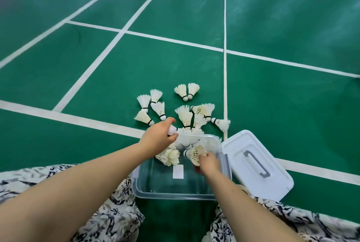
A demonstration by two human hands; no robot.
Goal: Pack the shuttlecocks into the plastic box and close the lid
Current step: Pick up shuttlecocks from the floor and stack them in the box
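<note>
A clear plastic box (pixel 175 193) sits open on the green floor (pixel 97 78) at the bottom middle of the frame. Its white lid (pixel 272 181) with a grey handle (pixel 257 163) lies just to the right, touching the box's side. The left hand (pixel 159 136) is over the far rim of the box, and its fingers (pixel 171 120) are closed around the round white tip of one shuttlecock (pixel 173 130). The right hand (pixel 207 163) is inside the box on the right side, and its fingers (pixel 203 155) hold the feathers of another shuttlecock (pixel 195 153). A few more lie in the far end of the box. A bunch of loose shuttlecocks (pixel 185 115) is on the floor just past the box, in the middle of the frame, near the white lines (pixel 225 85). Patterned cloth (pixel 116 218) covers the person's legs at the bottom
</note>
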